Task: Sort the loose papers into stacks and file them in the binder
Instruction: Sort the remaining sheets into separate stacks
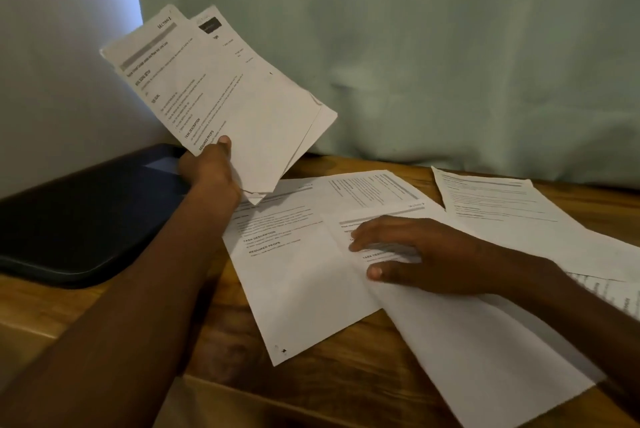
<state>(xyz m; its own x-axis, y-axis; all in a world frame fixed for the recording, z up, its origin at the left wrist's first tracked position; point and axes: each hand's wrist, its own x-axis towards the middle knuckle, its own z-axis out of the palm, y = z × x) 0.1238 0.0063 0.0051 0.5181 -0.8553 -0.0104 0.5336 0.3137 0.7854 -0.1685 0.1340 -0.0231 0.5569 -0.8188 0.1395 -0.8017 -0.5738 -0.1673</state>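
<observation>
Head view: left hand [207, 168] fingers pinch a raised sheaf of papers [221, 91], its top page reading "TASK DESCRIPTION" and "REQUIRED PROPS". Right hand [415, 251] fingers lie flat, released, on loose papers [304, 275] on the table [346, 375]; left of the raised hand's fingers lies the dark binder [86, 216].

Wooden table [346, 379], pale green curtain [415, 46] behind, white wall [52, 64] at left.

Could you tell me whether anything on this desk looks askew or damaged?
The loose sheets lie fanned at different angles on the table, overlapping, under the right hand. The bundle in the left hand is uneven, with a bent bottom corner. The binder is closed.
</observation>
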